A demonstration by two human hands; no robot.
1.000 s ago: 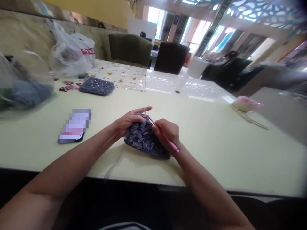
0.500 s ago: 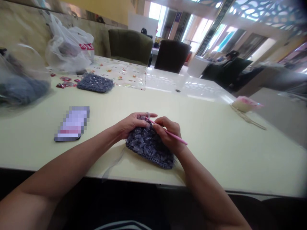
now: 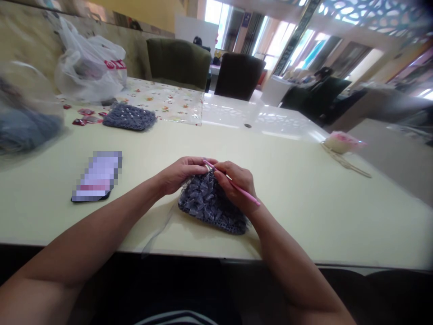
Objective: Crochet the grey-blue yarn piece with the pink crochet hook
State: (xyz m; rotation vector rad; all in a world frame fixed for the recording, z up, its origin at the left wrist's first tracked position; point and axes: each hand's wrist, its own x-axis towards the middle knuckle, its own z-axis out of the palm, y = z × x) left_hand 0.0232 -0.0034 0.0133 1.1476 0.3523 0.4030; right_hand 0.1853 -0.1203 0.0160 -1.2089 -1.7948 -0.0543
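Note:
A dark grey-blue crocheted piece (image 3: 206, 203) with ruffled, ribbon-like loops leans on the table under my hands. My right hand (image 3: 237, 180) is closed around a pink crochet hook (image 3: 246, 195), its fingers also against the piece's upper edge. The hook's tip reaches left to the fingers of my left hand (image 3: 182, 174). That hand is closed in a pinch just above the piece's top left corner, with grey ribbon yarn at its fingers. A loose length of the ribbon yarn (image 3: 158, 231) trails over the table's front edge. The exact stitch is hidden by fingers.
A phone (image 3: 97, 177) lies left of my forearm. Behind it are another crocheted piece (image 3: 130, 117) with white beads, small red packets (image 3: 86, 112) and plastic bags (image 3: 91, 72). A pink-and-cream bundle with a cord (image 3: 343, 142) sits right. Chairs (image 3: 179, 63) stand beyond the table.
My left fingers have risen off the face of the crocheted piece and drawn in around the hook's tip. The hook has shifted slightly left; the whole view has shifted a little.

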